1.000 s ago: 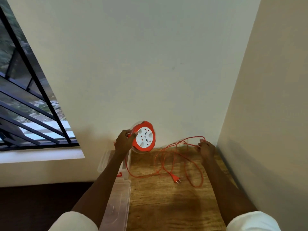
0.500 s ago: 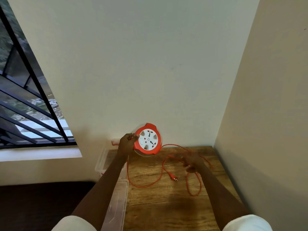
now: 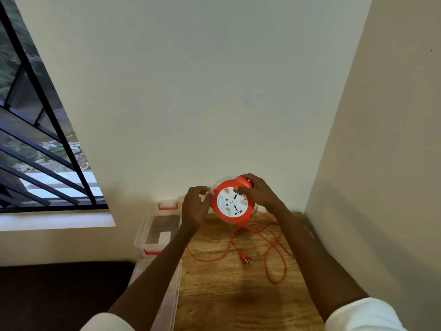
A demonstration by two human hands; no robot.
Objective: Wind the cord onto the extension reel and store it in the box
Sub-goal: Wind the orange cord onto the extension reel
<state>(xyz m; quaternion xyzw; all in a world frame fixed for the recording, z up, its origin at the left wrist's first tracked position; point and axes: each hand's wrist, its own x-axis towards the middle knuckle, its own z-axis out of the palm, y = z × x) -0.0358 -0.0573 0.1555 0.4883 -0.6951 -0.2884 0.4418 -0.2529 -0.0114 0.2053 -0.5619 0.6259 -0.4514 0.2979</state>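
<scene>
Reel (image 3: 232,202), orange rim with white socket face, held up off the wooden table (image 3: 229,304) near its far edge, face turned toward the camera. Socket face shows several outlets with red inserts and 1 oval switch at its left side. A clear outer flange shows around the orange rim.

Right hand (image 3: 256,192) clasps the reel from the upper right: fingers curl over the orange handle bump at the top, thumb on the white face. Left hand (image 3: 196,205) is at the reel's left edge, fingertips pinched together on the clear flange; whether it pinches cord there cannot be told.

Cord (image 3: 274,249), orange, is mostly unwound. It drops from the bottom of the reel and lies in loose loops on the table, spread toward the right edge, with 1 long loop reaching back toward the near side. Plug (image 3: 245,257) lies flat on the table near its middle, prongs pointing to the near right.

Box (image 3: 152,231), clear plastic with red latches, sits open at the far left corner of the table, just left of the left forearm. Lid (image 3: 167,295), also clear, lies along the left edge on the near side of the box.

Both sleeves white, at the bottom of the view.
</scene>
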